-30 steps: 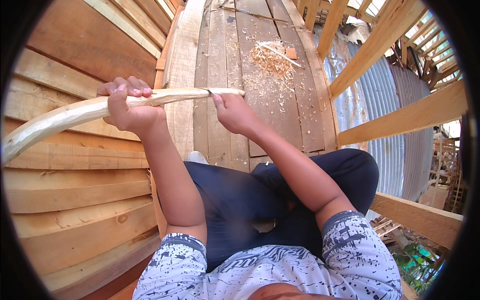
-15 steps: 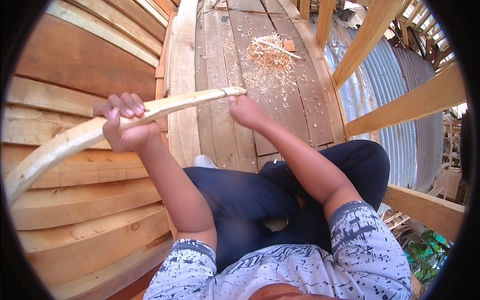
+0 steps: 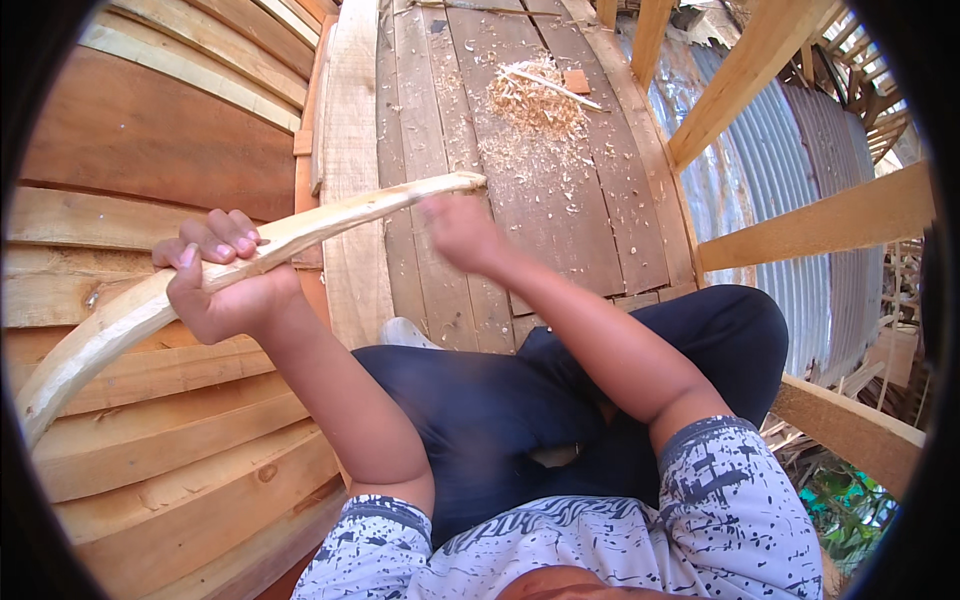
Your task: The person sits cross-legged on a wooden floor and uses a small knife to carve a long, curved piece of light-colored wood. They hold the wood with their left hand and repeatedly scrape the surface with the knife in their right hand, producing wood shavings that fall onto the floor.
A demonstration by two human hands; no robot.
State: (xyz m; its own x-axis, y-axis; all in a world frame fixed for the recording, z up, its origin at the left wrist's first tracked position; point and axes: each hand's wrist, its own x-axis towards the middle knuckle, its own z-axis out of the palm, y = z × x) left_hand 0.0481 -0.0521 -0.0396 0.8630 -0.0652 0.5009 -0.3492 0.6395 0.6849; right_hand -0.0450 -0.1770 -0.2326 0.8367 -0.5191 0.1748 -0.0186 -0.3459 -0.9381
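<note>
A long, curved, peeled wooden pole [image 3: 330, 215] runs from the left rim up to its narrow end near the middle. My left hand [image 3: 225, 270] is wrapped round it, fingers over the top and thumb on the near side. My right hand [image 3: 465, 235] is closed in a fist just below the narrow end, slightly blurred by motion. Whatever it holds is hidden by the fist. My legs are folded under the pole, in dark trousers.
Wood shavings [image 3: 540, 100] lie piled on the plank floor [image 3: 590, 220], with a thin pale stick [image 3: 550, 85] and a small reddish-brown block [image 3: 576, 81]. A board wall [image 3: 150, 140] rises at left. At right, wooden railing posts [image 3: 810, 220] stand before corrugated metal sheets [image 3: 760, 130].
My right hand has slid left and slightly down along the pole, away from its tip. My left hand and the pole have shifted a little left and down.
</note>
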